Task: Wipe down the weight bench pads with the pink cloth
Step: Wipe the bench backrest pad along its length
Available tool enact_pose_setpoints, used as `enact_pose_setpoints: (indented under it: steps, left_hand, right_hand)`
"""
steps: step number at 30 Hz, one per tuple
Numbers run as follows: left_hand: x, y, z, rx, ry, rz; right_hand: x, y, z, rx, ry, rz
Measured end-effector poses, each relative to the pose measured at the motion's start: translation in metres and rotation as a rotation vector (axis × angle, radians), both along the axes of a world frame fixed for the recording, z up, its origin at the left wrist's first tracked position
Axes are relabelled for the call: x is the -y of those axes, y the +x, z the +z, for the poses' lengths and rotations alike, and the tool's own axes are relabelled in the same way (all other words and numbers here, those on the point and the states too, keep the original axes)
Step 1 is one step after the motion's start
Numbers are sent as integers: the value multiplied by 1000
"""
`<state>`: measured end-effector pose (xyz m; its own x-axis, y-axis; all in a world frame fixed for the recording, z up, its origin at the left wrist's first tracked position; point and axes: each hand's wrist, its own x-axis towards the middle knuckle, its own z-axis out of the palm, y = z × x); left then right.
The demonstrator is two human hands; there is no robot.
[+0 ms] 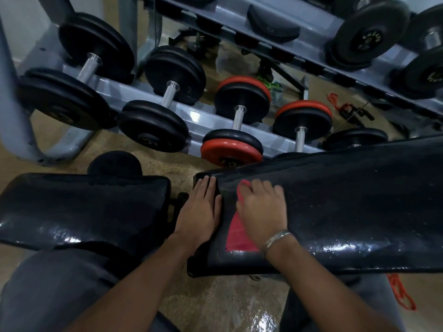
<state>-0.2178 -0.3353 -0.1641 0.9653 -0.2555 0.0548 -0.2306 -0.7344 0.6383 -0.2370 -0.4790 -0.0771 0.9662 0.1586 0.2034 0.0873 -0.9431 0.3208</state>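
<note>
Pink on black vinyl, just below the middle of the frame: pink cloth (pixel 236 238) spread on the near left end of the long back pad (pixel 347 200), pressed down under the right hand (pixel 262 209). Fingers (pixel 254 188) bent and bunched over the cloth's upper edge, gripping a fold, with a strip of pink trailing back toward the wrist and the metal bracelet (pixel 275 239). Just to the left, touching the pad's end edge: left hand (pixel 200 207), laid flat, fingers straight and close together, holding nothing, apparently bracing the pad. Judging by this: mid-wipe on the back pad, at its narrow end, with most of the length toward the right of the frame probably yet to cover, though hard to tell from the sheen alone. Seat pad (pixel 84 207) at lower left, apart from the cloth across a gap, glossy too; cannot tell whether wiped. Next, likely: keep the palm pressing and drag the cloth rightward along the pad in overlapping passes, reaching further out without letting the fold slip free of the fingers, then shift to the seat pad. Left hand best kept as a brace or lifted clear of the stroke. Across the upper frame: grey rack (pixel 191 116) loaded with black and red-trimmed dumbbells (pixel 153 125), no part of the job.
</note>
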Motion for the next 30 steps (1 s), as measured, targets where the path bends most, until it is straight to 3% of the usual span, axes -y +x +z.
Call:
enact_pose_setpoints:
  steps: [4,9,15,20,25,30]
  left_hand:
    - [-4,6,4,-46,-50,15]
    - [-11,14,8,-50,-111,39]
    - [-17,21,17,-67,-150,57]
    - [-20,24,13,-42,-136,125]
    - [-21,29,15,-114,-200,185]
    - [-22,32,17,-132,-210,205]
  right_hand:
    - [-2,-8,-5,-39,-11,164]
    - [6,28,4,-12,-20,-43]
    - [-4,18,-10,-51,-68,229]
    - [1,57,0,5,-22,-54]
    - [-12,43,-18,-51,-60,232]
    - [0,79,-3,-28,-36,-33]
